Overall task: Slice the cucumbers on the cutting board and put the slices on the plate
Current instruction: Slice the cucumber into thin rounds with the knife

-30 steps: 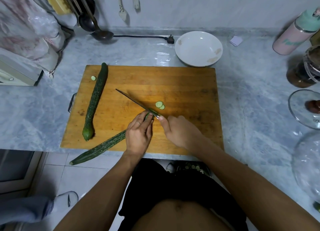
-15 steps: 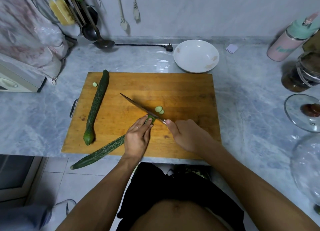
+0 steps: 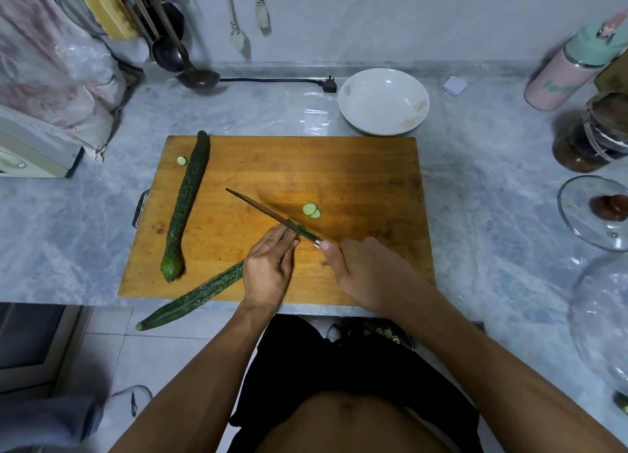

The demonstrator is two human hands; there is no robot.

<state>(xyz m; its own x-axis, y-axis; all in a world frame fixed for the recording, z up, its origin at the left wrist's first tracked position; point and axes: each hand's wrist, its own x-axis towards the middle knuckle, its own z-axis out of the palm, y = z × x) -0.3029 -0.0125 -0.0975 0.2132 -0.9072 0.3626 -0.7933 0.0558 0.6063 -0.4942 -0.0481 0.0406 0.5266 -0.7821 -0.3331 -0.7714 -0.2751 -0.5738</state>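
- the left hand (image 3: 268,269) lies flat over the cut end of the long bumpy dark green cucumber (image 3: 193,298), fingers nearly straight and pressing it down, likely to keep it from rolling under the blade; its uncut end hangs off the near edge of the rectangular wooden cutting board (image 3: 356,167).
- the right hand (image 3: 367,272) is curled round the handle of the long thin dark-bladed knife (image 3: 265,211), forefinger stretched toward the blade; the blade sits across the cucumber's end just past the left fingertips, placed for a thin slice.
- two pale green round cucumber slices (image 3: 311,210) lie overlapping on the board just beyond the blade.
- a second whole dark green cucumber (image 3: 187,201) waits along the board's left side, a small cut end piece (image 3: 181,160) beside its far tip.
- the shallow white round plate (image 3: 384,100) stands on the grey marble counter (image 3: 68,221) just past the board's far edge, holding no slices; the task looks barely begun.
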